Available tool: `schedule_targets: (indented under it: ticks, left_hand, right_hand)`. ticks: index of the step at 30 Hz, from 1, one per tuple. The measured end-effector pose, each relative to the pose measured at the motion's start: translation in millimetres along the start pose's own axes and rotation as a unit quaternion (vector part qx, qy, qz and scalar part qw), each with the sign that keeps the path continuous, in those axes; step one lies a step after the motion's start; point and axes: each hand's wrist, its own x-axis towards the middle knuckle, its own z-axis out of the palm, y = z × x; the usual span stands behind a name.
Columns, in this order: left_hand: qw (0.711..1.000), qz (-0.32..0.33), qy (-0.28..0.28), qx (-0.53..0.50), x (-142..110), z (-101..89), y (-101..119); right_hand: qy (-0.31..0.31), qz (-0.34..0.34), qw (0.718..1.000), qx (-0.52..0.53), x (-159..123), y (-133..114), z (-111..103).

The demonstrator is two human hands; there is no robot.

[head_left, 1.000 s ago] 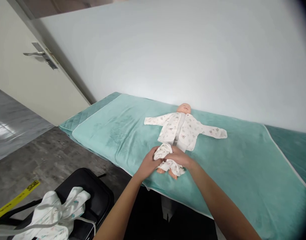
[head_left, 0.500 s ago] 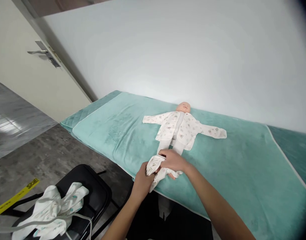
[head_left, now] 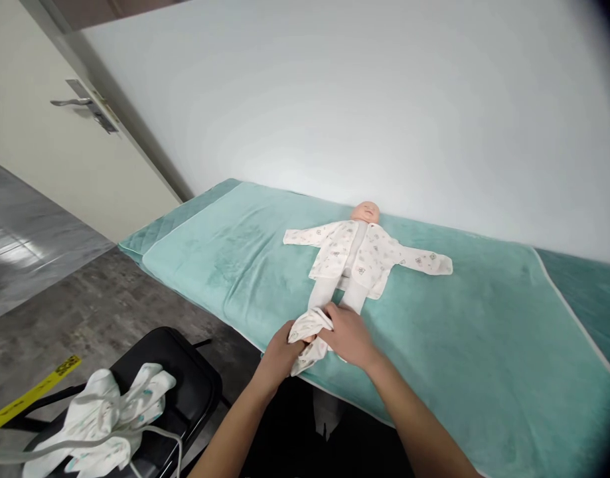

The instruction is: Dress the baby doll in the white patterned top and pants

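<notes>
Wall and bed: a pale wall (head_left: 354, 113) rises behind a bed with a soft green cover (head_left: 484, 345); a door (head_left: 60, 153) stands at the left.
Doll: on its back on the cover, head (head_left: 366, 212) toward the wall, grey legs pointing to the person; an open patterned jacket (head_left: 329, 255) is on it, both sleeves spread wide.
Bunched garment: white, printed, gathered around the lower end of the doll's legs, near the bed's front edge (a pinkish bit, perhaps a foot, shows in its folds).
Left hand: thumb and fingers (head_left: 287, 335) pinch the garment's outer side; some fingertips are hidden.
Right hand (head_left: 352, 335): closed on its upper inner edge, thumb below; the far fingertips cannot be told.
Cloth's handling: probably light, limp and stretchy, prone to catching on feet; best held by the gathered rim, both sides at once.
Doll's handling: likely stiff-footed with softer legs, steadied at the ankles.
Chair (head_left: 195, 372): black, bearing crumpled white clothes (head_left: 98, 418).
</notes>
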Motion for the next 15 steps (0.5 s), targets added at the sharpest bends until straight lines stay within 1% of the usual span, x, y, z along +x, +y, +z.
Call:
schedule_targets:
  ticks: [2,4,7,9,12,14,15]
  left_hand:
    - [1.000,0.021,-0.013,-0.008,0.0,-2.5,4.8]
    - [0.998,0.055,-0.021,0.006,5.5,-7.3,8.3]
    - [0.993,0.109,-0.036,0.025,25.3,-17.1,10.2]
    - [0.987,0.152,-0.031,0.044,43.7,-22.5,11.3]
    - [0.962,0.256,0.002,0.097,68.9,-23.5,15.1]
    - [0.936,0.322,0.028,0.139,79.4,-18.5,16.6]
    - [0.925,0.343,0.041,0.158,82.4,-14.8,15.6]
  right_hand:
    - [-0.004,0.013,0.997,0.078,-0.1,6.3,-3.4]
    - [-0.019,0.017,0.990,0.142,-1.1,12.8,-7.2]
    - [-0.037,0.011,0.981,0.189,-3.2,20.0,-10.5]
    - [-0.039,0.011,0.977,0.210,-3.8,22.8,-9.9]
    - [-0.047,0.027,0.966,0.254,-2.0,25.3,-6.0]
    - [-0.046,0.037,0.956,0.286,0.3,26.4,-3.0]
    - [-0.035,0.039,0.954,0.295,1.5,26.7,-1.6]
